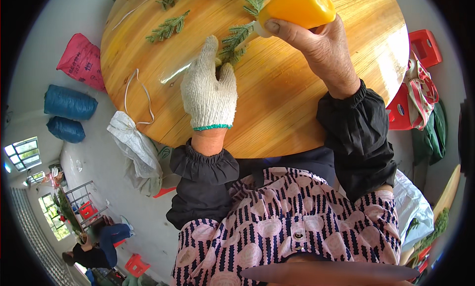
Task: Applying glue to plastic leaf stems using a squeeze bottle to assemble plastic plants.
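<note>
My left hand [209, 92], in a white knit glove with a green cuff edge, pinches the lower end of a green artificial fir sprig [234, 40] between thumb and fingers. Its stem end is partly hidden by the glove. In my bare right hand [326, 51] is a yellow squeeze bottle [301, 8], tilted so that its pale nozzle points down toward the sprig. Whether the tip touches the sprig, I cannot tell. Beyond it lies another sprig [254, 1], and a loose sprig [169, 27] rests to the left on the round wooden table [277, 108].
White cord [125, 95] hangs over the table's left edge above a white sack [131, 147]. Pink [81, 61] and blue bags [71, 102] stand on the floor at left. Red stools [424, 47] are at right. Another person [96, 246] sits at the far lower left.
</note>
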